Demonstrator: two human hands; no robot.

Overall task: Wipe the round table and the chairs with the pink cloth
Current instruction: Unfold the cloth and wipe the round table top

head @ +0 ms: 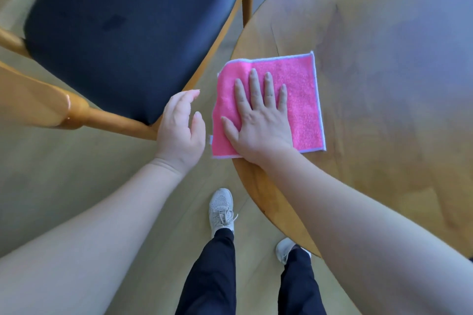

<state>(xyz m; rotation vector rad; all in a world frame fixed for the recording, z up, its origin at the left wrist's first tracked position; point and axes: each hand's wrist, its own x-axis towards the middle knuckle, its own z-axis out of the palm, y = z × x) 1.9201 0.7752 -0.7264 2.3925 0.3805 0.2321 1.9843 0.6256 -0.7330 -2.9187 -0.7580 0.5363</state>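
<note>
Pink cloth (294, 100), edged in pale blue, lies flat at the near left edge of the round wooden table (384, 84), its left border hanging just past the rim; the right hand (258, 120) presses down on it with straight, slightly spread fingers and the palm flat, the thumb angled out to the left; the left hand (180, 125) hovers just beside the cloth, over the gap between table and chair, fingers relaxed and loosely bent, grasping nothing and touching nothing that can be seen; the wooden chair (76, 112) with a dark navy padded seat stands to the left of the table, near its rim; below, 2 light grey sneakers (221, 210) and dark trouser legs stand on the pale wood-look floor (76, 174), the right foot partly under the table edge.
</note>
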